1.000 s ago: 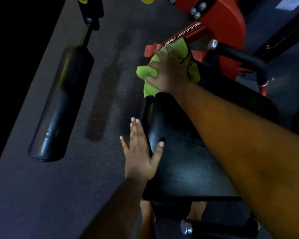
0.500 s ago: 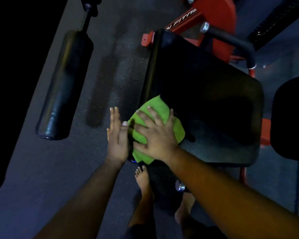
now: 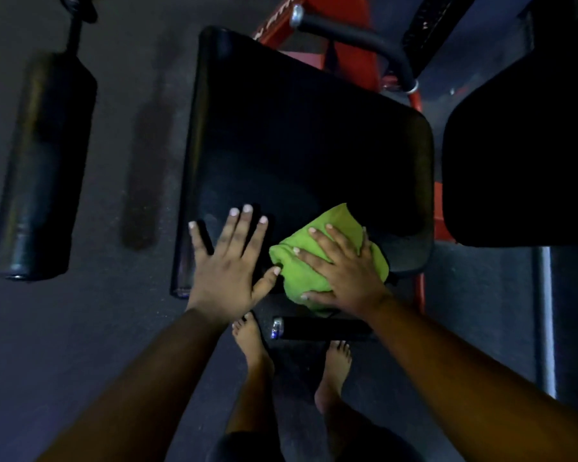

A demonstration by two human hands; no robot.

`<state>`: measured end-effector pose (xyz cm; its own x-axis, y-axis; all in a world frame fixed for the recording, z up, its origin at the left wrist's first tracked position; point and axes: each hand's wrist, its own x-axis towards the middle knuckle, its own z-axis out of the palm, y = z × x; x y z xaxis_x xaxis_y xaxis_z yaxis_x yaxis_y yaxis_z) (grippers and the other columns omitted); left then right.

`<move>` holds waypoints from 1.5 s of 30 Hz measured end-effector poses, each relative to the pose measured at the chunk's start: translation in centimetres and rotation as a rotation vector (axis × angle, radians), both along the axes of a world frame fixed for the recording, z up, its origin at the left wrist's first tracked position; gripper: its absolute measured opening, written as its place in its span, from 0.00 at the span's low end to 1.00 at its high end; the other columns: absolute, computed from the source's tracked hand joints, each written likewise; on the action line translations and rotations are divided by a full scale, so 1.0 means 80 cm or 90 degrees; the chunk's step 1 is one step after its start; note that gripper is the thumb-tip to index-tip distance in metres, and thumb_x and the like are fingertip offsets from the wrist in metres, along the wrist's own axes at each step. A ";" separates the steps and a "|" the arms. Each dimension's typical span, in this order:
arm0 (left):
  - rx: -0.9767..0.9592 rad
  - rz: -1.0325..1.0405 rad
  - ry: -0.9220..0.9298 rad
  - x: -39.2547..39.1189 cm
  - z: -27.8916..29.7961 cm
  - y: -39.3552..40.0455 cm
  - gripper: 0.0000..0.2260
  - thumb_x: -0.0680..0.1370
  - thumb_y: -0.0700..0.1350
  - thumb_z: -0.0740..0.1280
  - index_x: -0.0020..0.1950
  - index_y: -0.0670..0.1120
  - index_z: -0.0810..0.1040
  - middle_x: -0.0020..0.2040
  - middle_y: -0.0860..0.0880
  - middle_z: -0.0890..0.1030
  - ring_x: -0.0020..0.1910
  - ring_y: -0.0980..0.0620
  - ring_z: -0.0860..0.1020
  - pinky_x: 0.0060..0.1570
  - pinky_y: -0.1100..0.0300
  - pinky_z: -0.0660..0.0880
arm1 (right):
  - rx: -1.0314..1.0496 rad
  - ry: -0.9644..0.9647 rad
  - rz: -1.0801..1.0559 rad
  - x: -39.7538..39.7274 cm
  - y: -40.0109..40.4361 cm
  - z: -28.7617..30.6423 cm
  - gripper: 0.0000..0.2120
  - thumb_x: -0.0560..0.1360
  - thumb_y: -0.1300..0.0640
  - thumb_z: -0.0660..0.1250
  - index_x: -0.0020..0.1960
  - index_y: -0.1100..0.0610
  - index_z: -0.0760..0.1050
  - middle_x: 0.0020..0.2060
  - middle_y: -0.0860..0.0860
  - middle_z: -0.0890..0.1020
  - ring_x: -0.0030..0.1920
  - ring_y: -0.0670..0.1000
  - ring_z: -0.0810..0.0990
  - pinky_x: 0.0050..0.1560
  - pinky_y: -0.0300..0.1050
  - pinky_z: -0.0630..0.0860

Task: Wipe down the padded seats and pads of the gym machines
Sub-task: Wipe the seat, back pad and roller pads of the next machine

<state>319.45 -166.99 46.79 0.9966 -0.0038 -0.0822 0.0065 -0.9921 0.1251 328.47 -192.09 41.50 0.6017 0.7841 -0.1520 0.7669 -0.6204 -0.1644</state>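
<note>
Cloth [image 3: 327, 258] is pressed under the flat right hand [image 3: 344, 271] at the seat's [image 3: 297, 135] near right corner, the left hand [image 3: 227, 261] laid flat beside it, unwiped padding stretching ahead.

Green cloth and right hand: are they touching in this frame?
Touching. The head view shows the right hand spread flat on the green cloth, fingers lying across it, pressing it onto the black seat pad.

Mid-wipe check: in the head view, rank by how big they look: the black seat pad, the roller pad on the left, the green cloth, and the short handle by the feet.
1. black seat pad, clearly largest.
2. roller pad.
3. green cloth, partly covered by the right hand, so its full extent is unsure.
4. short handle, smallest.
</note>
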 end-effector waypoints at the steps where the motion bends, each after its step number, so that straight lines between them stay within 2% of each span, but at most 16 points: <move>1: 0.024 -0.036 0.006 0.002 -0.006 -0.008 0.37 0.81 0.68 0.51 0.84 0.49 0.52 0.85 0.45 0.48 0.84 0.46 0.47 0.72 0.23 0.39 | -0.013 0.006 -0.016 0.002 -0.011 -0.003 0.40 0.74 0.20 0.47 0.81 0.35 0.45 0.83 0.48 0.51 0.83 0.57 0.51 0.69 0.82 0.52; 6: 0.082 -0.104 0.035 0.003 -0.022 -0.036 0.38 0.80 0.68 0.52 0.84 0.48 0.53 0.85 0.45 0.50 0.84 0.46 0.49 0.71 0.21 0.41 | -0.083 0.023 -0.063 0.006 -0.050 -0.002 0.43 0.72 0.23 0.54 0.81 0.35 0.41 0.83 0.49 0.51 0.82 0.58 0.52 0.68 0.83 0.54; 10: 0.091 -0.100 0.086 -0.002 -0.006 -0.041 0.38 0.80 0.69 0.50 0.84 0.48 0.53 0.85 0.45 0.50 0.84 0.46 0.48 0.72 0.22 0.42 | -0.151 0.063 -0.096 0.005 -0.071 0.023 0.44 0.73 0.32 0.63 0.81 0.35 0.42 0.83 0.50 0.51 0.82 0.59 0.54 0.63 0.79 0.65; 12: 0.089 -0.068 0.147 -0.010 0.016 -0.047 0.38 0.81 0.70 0.46 0.84 0.48 0.50 0.85 0.45 0.48 0.84 0.46 0.46 0.72 0.22 0.41 | -0.193 0.094 -0.123 0.001 -0.065 0.049 0.43 0.77 0.42 0.68 0.80 0.34 0.41 0.83 0.50 0.51 0.81 0.59 0.54 0.61 0.72 0.71; 15: 0.038 0.005 0.279 -0.021 0.065 -0.066 0.40 0.78 0.73 0.37 0.84 0.51 0.41 0.84 0.48 0.39 0.83 0.48 0.38 0.71 0.24 0.34 | -0.223 0.153 -0.185 -0.010 -0.040 0.109 0.39 0.81 0.60 0.62 0.80 0.34 0.46 0.82 0.50 0.52 0.79 0.59 0.55 0.64 0.66 0.69; 19: -0.241 0.240 0.386 -0.044 0.153 -0.101 0.46 0.73 0.79 0.42 0.84 0.54 0.43 0.84 0.53 0.41 0.83 0.51 0.42 0.74 0.32 0.33 | -0.121 0.195 -0.246 -0.043 -0.013 0.208 0.35 0.81 0.61 0.60 0.79 0.34 0.56 0.82 0.49 0.55 0.78 0.57 0.57 0.67 0.66 0.67; 22: -0.479 0.362 0.349 -0.067 0.215 -0.119 0.49 0.69 0.82 0.50 0.84 0.58 0.50 0.85 0.54 0.50 0.83 0.51 0.53 0.78 0.35 0.40 | -0.008 0.177 -0.234 -0.073 -0.003 0.275 0.34 0.79 0.57 0.65 0.79 0.34 0.58 0.80 0.47 0.59 0.76 0.56 0.62 0.64 0.63 0.71; 25: -0.858 0.433 0.234 -0.085 0.270 -0.122 0.44 0.68 0.77 0.67 0.78 0.56 0.67 0.75 0.54 0.74 0.73 0.54 0.73 0.77 0.43 0.65 | 0.104 0.169 -0.207 -0.098 0.009 0.326 0.36 0.76 0.56 0.69 0.78 0.35 0.59 0.78 0.47 0.62 0.75 0.56 0.64 0.60 0.62 0.73; 27: -0.940 0.478 0.160 -0.096 0.308 -0.111 0.37 0.68 0.72 0.73 0.71 0.52 0.76 0.65 0.53 0.83 0.65 0.54 0.80 0.69 0.48 0.75 | 0.157 0.166 -0.185 -0.114 0.017 0.356 0.37 0.75 0.54 0.71 0.77 0.35 0.59 0.78 0.46 0.62 0.75 0.56 0.64 0.60 0.63 0.74; 30: -0.891 0.471 0.069 -0.110 0.347 -0.082 0.21 0.77 0.56 0.74 0.63 0.44 0.81 0.57 0.44 0.86 0.57 0.48 0.84 0.62 0.42 0.79 | 0.205 0.169 -0.138 -0.127 0.033 0.390 0.37 0.75 0.40 0.69 0.78 0.34 0.56 0.79 0.45 0.58 0.77 0.55 0.61 0.63 0.66 0.72; 32: -0.849 0.456 0.022 -0.117 0.363 -0.058 0.09 0.81 0.45 0.71 0.59 0.42 0.82 0.53 0.45 0.87 0.54 0.47 0.84 0.59 0.44 0.80 | 0.219 0.181 -0.101 -0.132 0.046 0.406 0.42 0.71 0.25 0.62 0.80 0.34 0.51 0.81 0.44 0.54 0.79 0.53 0.56 0.68 0.70 0.63; 35: -0.789 0.442 -0.031 -0.130 0.392 -0.021 0.07 0.79 0.45 0.70 0.55 0.46 0.80 0.50 0.49 0.85 0.50 0.52 0.82 0.58 0.47 0.78 | 0.273 0.217 -0.134 -0.138 0.074 0.423 0.48 0.68 0.18 0.54 0.82 0.37 0.49 0.82 0.43 0.53 0.81 0.50 0.51 0.72 0.77 0.48; 38: -0.766 0.381 -0.052 -0.147 0.418 0.022 0.12 0.75 0.49 0.67 0.58 0.52 0.79 0.53 0.52 0.85 0.54 0.53 0.82 0.59 0.53 0.78 | 0.334 0.284 -0.213 -0.145 0.124 0.444 0.43 0.73 0.23 0.53 0.82 0.38 0.47 0.81 0.45 0.59 0.81 0.51 0.52 0.75 0.75 0.50; 40: -0.743 0.341 -0.051 -0.155 0.428 0.054 0.12 0.76 0.50 0.66 0.58 0.56 0.78 0.53 0.56 0.84 0.55 0.57 0.82 0.59 0.57 0.77 | 0.352 0.306 -0.223 -0.150 0.168 0.455 0.39 0.77 0.30 0.59 0.82 0.42 0.51 0.80 0.48 0.63 0.80 0.52 0.55 0.75 0.72 0.55; 42: -0.691 0.322 -0.065 -0.166 0.436 0.098 0.09 0.77 0.52 0.65 0.56 0.59 0.77 0.51 0.59 0.83 0.53 0.62 0.81 0.56 0.60 0.77 | 0.378 0.285 -0.246 -0.163 0.223 0.463 0.35 0.79 0.38 0.65 0.82 0.47 0.58 0.79 0.51 0.65 0.79 0.55 0.58 0.75 0.68 0.58; 45: -0.626 0.345 -0.128 -0.169 0.444 0.159 0.07 0.78 0.56 0.64 0.55 0.58 0.74 0.49 0.63 0.82 0.50 0.64 0.80 0.51 0.62 0.76 | 0.479 0.241 -0.340 -0.191 0.294 0.468 0.33 0.80 0.43 0.67 0.80 0.51 0.62 0.79 0.57 0.63 0.79 0.59 0.60 0.77 0.60 0.59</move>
